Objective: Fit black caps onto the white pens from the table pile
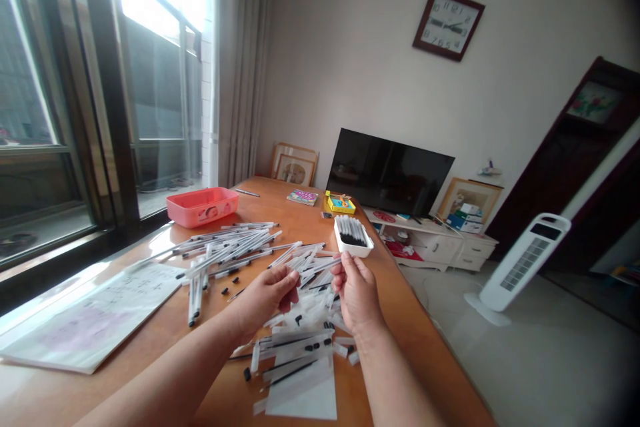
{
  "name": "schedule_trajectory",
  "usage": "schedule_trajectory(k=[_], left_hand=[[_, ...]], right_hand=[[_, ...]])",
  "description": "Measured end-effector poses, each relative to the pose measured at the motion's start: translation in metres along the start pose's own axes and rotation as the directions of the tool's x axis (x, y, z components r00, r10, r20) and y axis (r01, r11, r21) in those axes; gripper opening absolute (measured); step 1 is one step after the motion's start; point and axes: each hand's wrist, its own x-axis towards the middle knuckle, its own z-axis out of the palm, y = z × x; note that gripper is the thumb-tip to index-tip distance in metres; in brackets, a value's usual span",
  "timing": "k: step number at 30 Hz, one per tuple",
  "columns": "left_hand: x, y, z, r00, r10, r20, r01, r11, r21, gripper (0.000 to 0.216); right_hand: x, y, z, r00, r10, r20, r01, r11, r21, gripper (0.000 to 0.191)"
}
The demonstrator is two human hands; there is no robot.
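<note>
My left hand point(276, 288) is closed in a pinch over the middle of the table; what it holds, if anything, is hidden. Across from it, my right hand point(356, 288) pinches the end of a slim clear pen point(323, 265), which points toward my left fingertips. Beneath both hands lies a heap of translucent pen barrels point(295, 337), thin dark refills point(290, 375) and small black caps point(313, 347). Just beyond my right hand stands a white box point(361, 251) packed with upright pens point(351, 230). A pile of pens with black ends point(230, 250) spreads to the left.
On the wooden table point(210, 353) are a red plastic basket point(203, 208), a large paper pad point(90, 313), a white sheet point(305, 393), a yellow box point(340, 203) and a colourful booklet point(303, 197). The table's right edge borders the floor, with a white tower fan point(525, 267) beyond.
</note>
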Motion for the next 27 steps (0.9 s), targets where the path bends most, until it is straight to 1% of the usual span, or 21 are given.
schedule_trajectory(k=[4, 6, 9, 11, 16, 19, 22, 27], left_hand=[[0.001, -0.001, 0.0, 0.997, -0.067, -0.049, 0.068, 0.997, 0.026, 0.057], [0.0, 0.0, 0.0, 0.998, -0.046, -0.051, 0.046, 0.999, 0.005, 0.056], [0.001, 0.0, 0.0, 1.0, -0.001, -0.005, 0.0, 1.0, -0.024, 0.05], [0.002, -0.002, -0.001, 1.0, -0.015, 0.003, 0.015, 1.0, -0.009, 0.049], [0.006, -0.008, -0.004, 0.997, -0.072, -0.029, 0.073, 0.997, 0.039, 0.054], [0.007, -0.008, -0.008, 0.996, -0.072, -0.046, 0.074, 0.996, 0.04, 0.053], [0.009, -0.008, -0.013, 0.994, -0.076, -0.078, 0.081, 0.994, 0.072, 0.049], [0.013, -0.013, -0.024, 0.989, -0.095, -0.117, 0.116, 0.975, 0.188, 0.042]], right_hand=[[0.0, 0.0, 0.0, 1.0, -0.006, 0.0, 0.006, 1.0, -0.016, 0.037], [0.0, 0.001, -0.002, 1.0, -0.01, -0.013, 0.01, 0.999, -0.036, 0.036], [0.001, 0.002, -0.004, 1.0, -0.013, -0.021, 0.012, 0.998, -0.057, 0.036], [0.002, 0.001, -0.005, 1.0, -0.018, -0.019, 0.017, 0.998, -0.061, 0.036], [0.003, -0.005, -0.005, 0.998, -0.016, -0.053, 0.014, 0.999, -0.042, 0.037], [0.006, -0.009, -0.008, 0.993, -0.058, -0.104, 0.053, 0.997, -0.054, 0.038], [0.012, -0.012, -0.016, 0.975, -0.115, -0.191, 0.103, 0.992, -0.074, 0.038], [0.028, -0.014, -0.037, 0.912, -0.219, -0.347, 0.182, 0.974, -0.138, 0.039]])
